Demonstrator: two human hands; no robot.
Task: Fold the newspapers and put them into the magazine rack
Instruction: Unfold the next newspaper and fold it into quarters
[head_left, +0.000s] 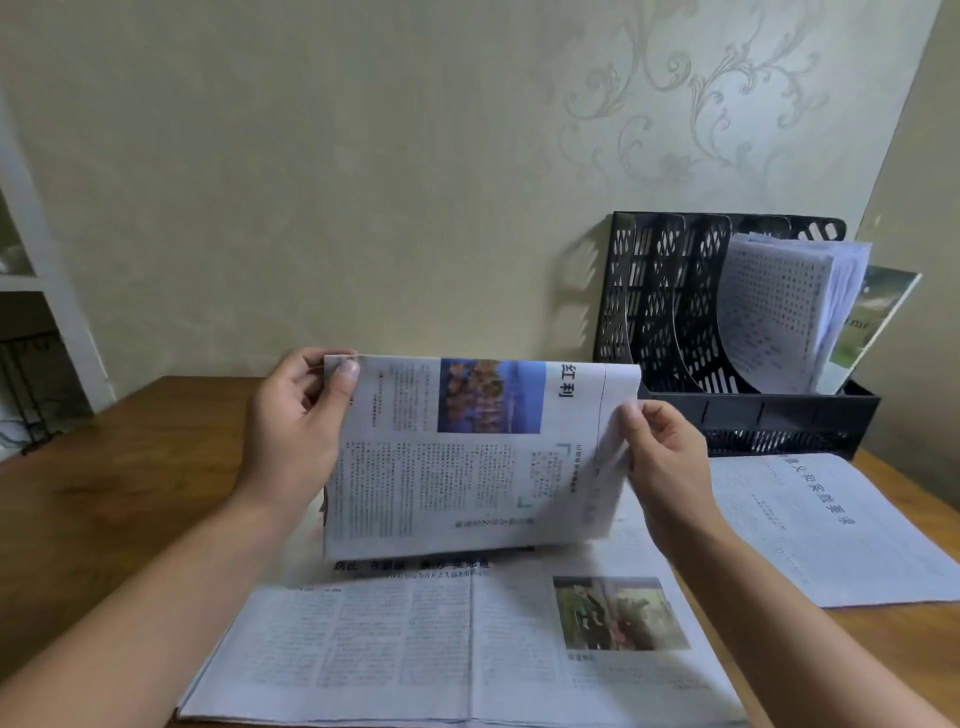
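A folded newspaper (467, 457) with a blue photo on it is held upright above the table. My left hand (296, 431) pinches its top left corner and my right hand (660, 452) grips its right edge. Beneath it an open newspaper (467, 644) lies flat on the wooden table (130, 478). The black mesh magazine rack (670, 306) stands at the back right against the wall, with folded newspapers (769, 317) leaning in its rightmost slot. Another folded newspaper (831, 525) lies flat in front of the rack.
A green-covered magazine (878, 322) leans at the rack's right end. A white shelf unit (36, 291) stands at the far left beside the table. The patterned wall runs right behind the table's far edge.
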